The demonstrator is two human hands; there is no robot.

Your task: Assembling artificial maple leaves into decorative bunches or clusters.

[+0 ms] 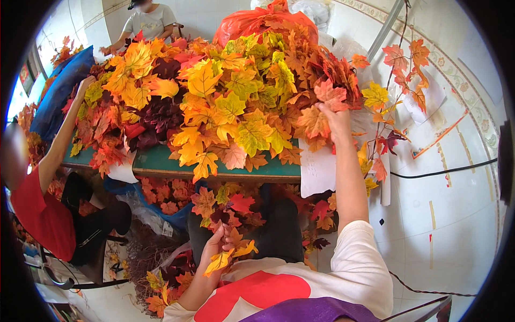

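My left hand (215,246) is closed, fingertips pinched together in front of my lap, on a spray of artificial maple leaves (204,202). Its red, orange and green leaves spread beyond the fingers, and yellow-orange leaves hang beside the palm. The stem inside the grip is mostly hidden. Stretched out to the right end of the table, my right hand (338,122) has its fingers closed at a salmon-coloured artificial maple leaf (330,95) on the edge of the leaf pile. A large heap of loose maple leaves (230,107), yellow, orange, red and dark burgundy, covers most of the tabletop.
The green table edge (257,167) runs across the middle, with a paper sheet (316,174) hanging over it. A leaf garland (375,118) hangs at the right. Co-workers sit at the left, in a red shirt (45,214), and the far side. Brown stems (142,249) lie below.
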